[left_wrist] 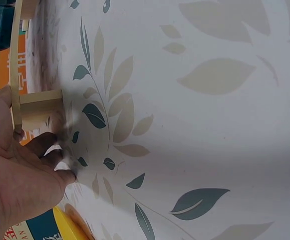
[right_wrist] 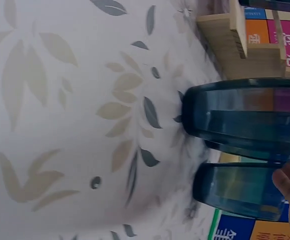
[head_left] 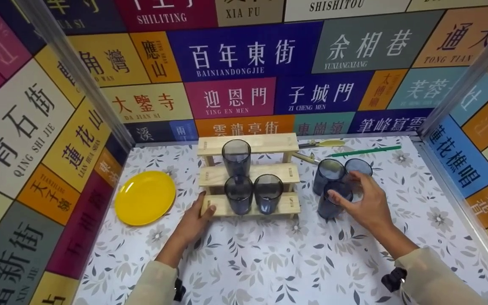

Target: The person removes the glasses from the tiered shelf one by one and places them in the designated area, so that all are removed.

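My left hand (head_left: 194, 218) holds the left end of the lowest step of a three-step wooden rack (head_left: 212, 205), thumb on top. In the left wrist view the fingers (left_wrist: 49, 159) reach down past the board's edge. On the rack stand smoky blue glasses: two on the lowest step, including one glass (head_left: 268, 194), and another glass (head_left: 236, 157) on the middle step. Right of the rack, my right hand (head_left: 369, 203) spreads over three glasses on the table. Its thumb overlaps the front glass (head_left: 328, 206); its fingertips are at the rim of the back right glass (right_wrist: 234, 192).
A yellow plate (head_left: 145, 198) lies left of the rack on the flowered tabletop (head_left: 252, 262). Behind the glasses lie a green stick (head_left: 367, 151) and a yellow-ended utensil (head_left: 331, 143). Walls covered in printed signs (head_left: 231, 97) enclose the table at the back and sides.
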`<state>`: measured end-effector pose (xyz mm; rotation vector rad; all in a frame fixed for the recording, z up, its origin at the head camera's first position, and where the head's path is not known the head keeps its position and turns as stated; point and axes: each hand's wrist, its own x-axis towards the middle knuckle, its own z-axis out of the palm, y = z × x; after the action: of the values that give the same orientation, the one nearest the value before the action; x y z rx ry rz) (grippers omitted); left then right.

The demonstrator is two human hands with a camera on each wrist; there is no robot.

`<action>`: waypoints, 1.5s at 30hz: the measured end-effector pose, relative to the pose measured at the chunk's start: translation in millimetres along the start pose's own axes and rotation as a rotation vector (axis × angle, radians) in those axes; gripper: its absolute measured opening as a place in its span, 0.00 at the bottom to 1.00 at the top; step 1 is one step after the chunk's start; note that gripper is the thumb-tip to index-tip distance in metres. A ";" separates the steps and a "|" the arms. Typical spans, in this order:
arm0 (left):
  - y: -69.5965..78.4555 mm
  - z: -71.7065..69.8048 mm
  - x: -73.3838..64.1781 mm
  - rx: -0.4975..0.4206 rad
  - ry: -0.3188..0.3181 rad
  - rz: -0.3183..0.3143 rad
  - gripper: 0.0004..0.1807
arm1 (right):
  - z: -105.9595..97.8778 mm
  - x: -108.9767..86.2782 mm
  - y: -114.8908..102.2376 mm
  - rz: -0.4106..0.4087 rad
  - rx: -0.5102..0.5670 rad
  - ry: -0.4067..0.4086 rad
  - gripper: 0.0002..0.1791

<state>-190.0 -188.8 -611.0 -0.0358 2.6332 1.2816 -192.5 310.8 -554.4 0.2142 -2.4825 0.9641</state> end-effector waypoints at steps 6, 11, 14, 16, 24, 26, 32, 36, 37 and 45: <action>-4.9 3.3 -0.7 -0.017 -0.005 -0.008 0.44 | -2.9 20.3 -11.5 -0.085 0.012 0.026 0.39; -5.1 2.1 1.4 -0.007 0.002 0.011 0.45 | 0.9 41.2 -25.3 -0.140 0.013 -0.017 0.41; -5.2 1.7 2.7 0.000 0.012 0.026 0.45 | 4.6 55.3 -37.4 -0.149 0.022 -0.069 0.44; -5.5 1.9 2.8 -0.001 0.016 0.029 0.45 | 8.2 63.8 -46.8 -0.143 0.024 -0.112 0.46; -4.8 2.5 2.5 0.014 0.021 0.025 0.45 | 31.0 93.2 -88.6 -0.158 0.030 -0.248 0.49; -4.2 2.3 2.5 0.022 0.019 0.023 0.45 | 37.7 98.8 -97.6 -0.159 0.039 -0.275 0.50; -1.4 2.2 1.6 0.055 0.016 0.026 0.48 | 55.5 108.2 -121.7 -0.153 0.066 -0.349 0.51; 0.0 2.5 0.9 0.079 0.024 0.044 0.46 | 65.6 110.4 -135.9 -0.167 0.087 -0.380 0.51; 0.4 2.3 1.0 0.087 0.025 0.050 0.44 | 68.0 110.9 -138.9 -0.172 0.093 -0.385 0.52; -1.2 2.2 2.3 0.115 0.018 0.046 0.40 | 82.5 118.4 -162.4 -0.164 0.106 -0.448 0.55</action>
<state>-191.7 -187.6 -613.7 0.0311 2.7333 1.1467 -277.4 137.6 -454.3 0.7282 -2.7519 1.0711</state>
